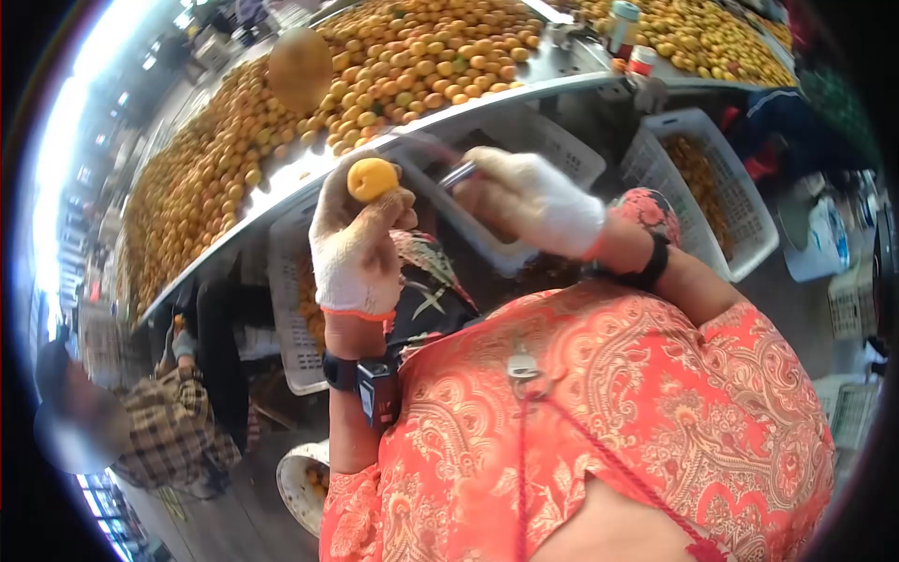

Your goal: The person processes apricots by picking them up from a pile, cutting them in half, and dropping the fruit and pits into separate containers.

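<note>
My left hand (359, 244), in a stained white glove, holds a yellow-orange fruit (372, 179) between thumb and fingers, near the edge of the metal table. To its right, my right hand (529, 201), also gloved, is closed around a small tool with a metallic shaft (458, 175). The tool points toward the fruit, with a space between them. Motion blurs the tool's far end. Many similar fruits (431, 56) lie heaped on the table beyond my hands.
White crates (749, 201) with orange pieces stand below the table edge (245, 225). A white bucket (292, 482) is on the floor. A person in a checked shirt (173, 426) sits at the left. A bottle (622, 30) stands on the table.
</note>
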### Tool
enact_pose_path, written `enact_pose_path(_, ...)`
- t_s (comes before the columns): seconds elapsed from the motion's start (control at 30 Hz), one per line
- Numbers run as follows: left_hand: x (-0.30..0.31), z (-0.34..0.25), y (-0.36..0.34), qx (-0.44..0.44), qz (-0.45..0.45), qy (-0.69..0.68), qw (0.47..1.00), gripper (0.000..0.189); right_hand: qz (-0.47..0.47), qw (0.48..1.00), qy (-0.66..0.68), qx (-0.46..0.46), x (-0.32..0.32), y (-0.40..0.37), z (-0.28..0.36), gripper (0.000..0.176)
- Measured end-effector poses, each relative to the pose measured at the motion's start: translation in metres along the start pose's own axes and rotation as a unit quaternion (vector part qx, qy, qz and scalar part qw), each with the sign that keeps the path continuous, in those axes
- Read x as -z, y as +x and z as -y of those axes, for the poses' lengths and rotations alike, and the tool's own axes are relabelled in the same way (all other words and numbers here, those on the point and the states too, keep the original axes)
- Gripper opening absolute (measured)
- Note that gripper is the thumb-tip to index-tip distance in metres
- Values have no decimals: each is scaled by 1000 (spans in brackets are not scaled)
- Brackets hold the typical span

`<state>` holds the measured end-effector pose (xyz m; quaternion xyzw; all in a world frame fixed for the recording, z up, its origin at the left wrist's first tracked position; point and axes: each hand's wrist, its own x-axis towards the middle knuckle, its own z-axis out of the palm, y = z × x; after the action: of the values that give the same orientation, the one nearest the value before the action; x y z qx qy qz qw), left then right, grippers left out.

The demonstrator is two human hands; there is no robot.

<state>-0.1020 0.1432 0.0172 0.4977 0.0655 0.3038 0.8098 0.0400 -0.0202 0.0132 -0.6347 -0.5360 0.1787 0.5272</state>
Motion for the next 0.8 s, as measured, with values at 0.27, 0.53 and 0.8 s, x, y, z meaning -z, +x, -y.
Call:
enact_pose_path(0.27, -23, 10, 1, 15, 8, 94, 995, 39, -20, 993, -106, 58, -12, -9, -16, 29)
enact_pose_path(0.53, -27, 14, 4, 16, 24, 96, 995, 36, -84, 985, -138, 67, -6, -22, -12, 25)
enact_pose_path(0.8, -36, 11, 4, 15, -14, 97, 995, 38, -57, 993, -94, 33, -12, -17, -3, 8)
